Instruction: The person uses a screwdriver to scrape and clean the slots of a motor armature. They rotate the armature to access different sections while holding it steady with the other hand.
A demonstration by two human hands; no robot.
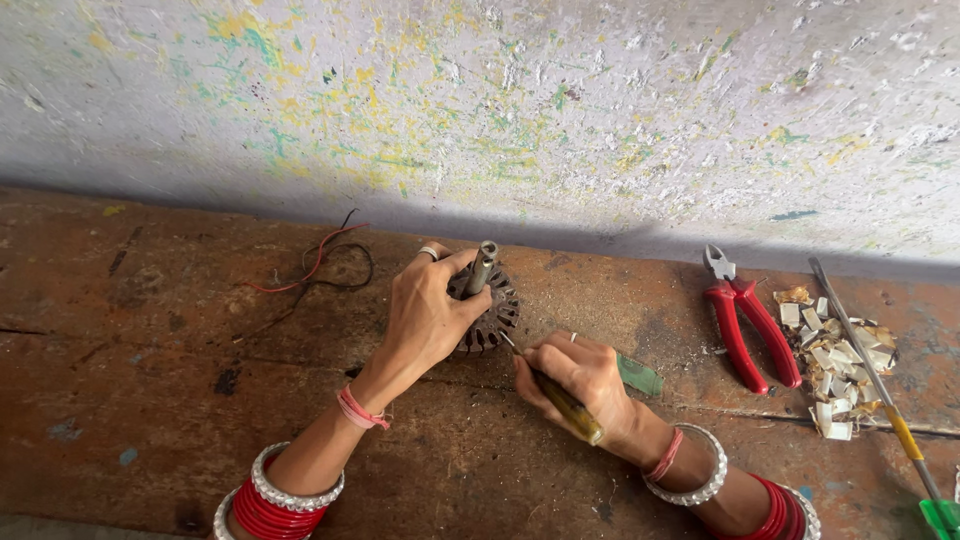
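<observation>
My left hand (425, 315) grips a round slotted metal motor core (492, 318) with a steel shaft standing up from its middle, holding it upright on the brown wooden bench (150, 330). My right hand (580, 380) is closed around a screwdriver with a yellowish handle (568, 407); its thin tip points up-left and touches the lower right edge of the core. Both wrists carry red and silver bangles and a red thread.
Red and black wires (320, 262) lie behind the left hand. Red-handled pliers (745, 320) lie at the right, beside a pile of small white and tan paper scraps (840, 360) and a long thin rod (870, 370). A green scrap (638, 375) lies near my right hand. A paint-flecked wall rises behind.
</observation>
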